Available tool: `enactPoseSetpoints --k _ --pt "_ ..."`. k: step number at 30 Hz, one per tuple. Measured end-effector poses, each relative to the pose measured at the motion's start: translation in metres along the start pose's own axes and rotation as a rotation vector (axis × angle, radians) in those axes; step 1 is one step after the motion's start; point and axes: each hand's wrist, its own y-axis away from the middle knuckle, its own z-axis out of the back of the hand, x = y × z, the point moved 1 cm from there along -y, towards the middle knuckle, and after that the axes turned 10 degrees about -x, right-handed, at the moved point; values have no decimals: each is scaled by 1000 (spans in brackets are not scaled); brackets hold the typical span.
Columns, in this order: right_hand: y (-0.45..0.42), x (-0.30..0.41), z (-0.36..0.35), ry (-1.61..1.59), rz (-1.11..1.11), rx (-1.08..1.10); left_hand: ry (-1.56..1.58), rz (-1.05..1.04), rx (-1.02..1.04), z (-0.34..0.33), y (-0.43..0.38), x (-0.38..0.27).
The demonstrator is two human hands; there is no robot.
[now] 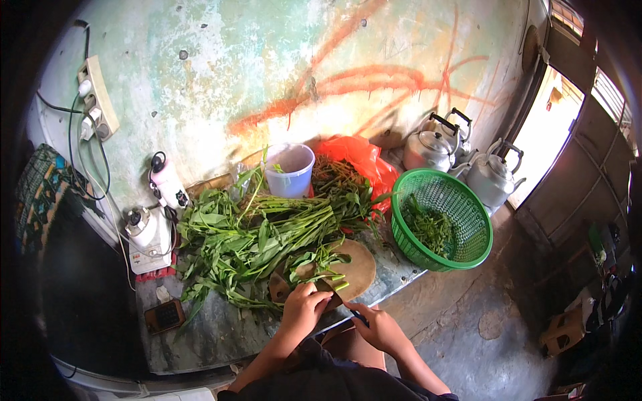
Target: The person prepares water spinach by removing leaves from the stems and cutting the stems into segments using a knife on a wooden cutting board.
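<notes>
My right hand [378, 323] grips the dark handle of a knife [337, 296], whose blade points up and left over the near edge of a round wooden chopping board [362, 268]. Close against the blade is my left hand [303, 306], its thumb and fingers drawn together; what lies between them is hidden. Cut green stems [342, 286] show just beyond the blade, and leafy sprigs [306, 263] rest on the board's left part. A large heap of long-stemmed leafy greens [261, 240] spreads over the table behind and left of my hands.
A green plastic basket [474, 240] holding chopped greens [429, 228] stands right. Behind are a pale bucket [290, 175], a red plastic bag [371, 165] and metal kettles [431, 150]. Left lie a phone [164, 317] and corded appliance [150, 240]. The table's edge [396, 290] runs close by.
</notes>
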Motion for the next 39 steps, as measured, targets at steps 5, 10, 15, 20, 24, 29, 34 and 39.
enactPoseSetpoints --k 5,10,15,20,24,29,34,39 --pt "-3 1 5 -32 -12 20 -16 38 1 -1 2 0" --pt "-5 13 34 -21 -145 162 -34 27 -63 1 2 -1" --pt "6 6 66 -57 -120 145 -13 34 -74 0 3 -1" --pt "10 -12 68 -58 -71 154 3 -9 -81 5 2 -4" --pt "-6 -2 65 54 -172 183 -89 -30 -61 10 3 -5" --pt "-19 4 57 65 -176 114 -108 13 -39 8 4 4" --pt "-9 -2 51 49 -123 28 4 73 -78 -6 -2 -2" --pt "8 6 43 -62 -135 46 -5 87 -125 -23 -7 -9"
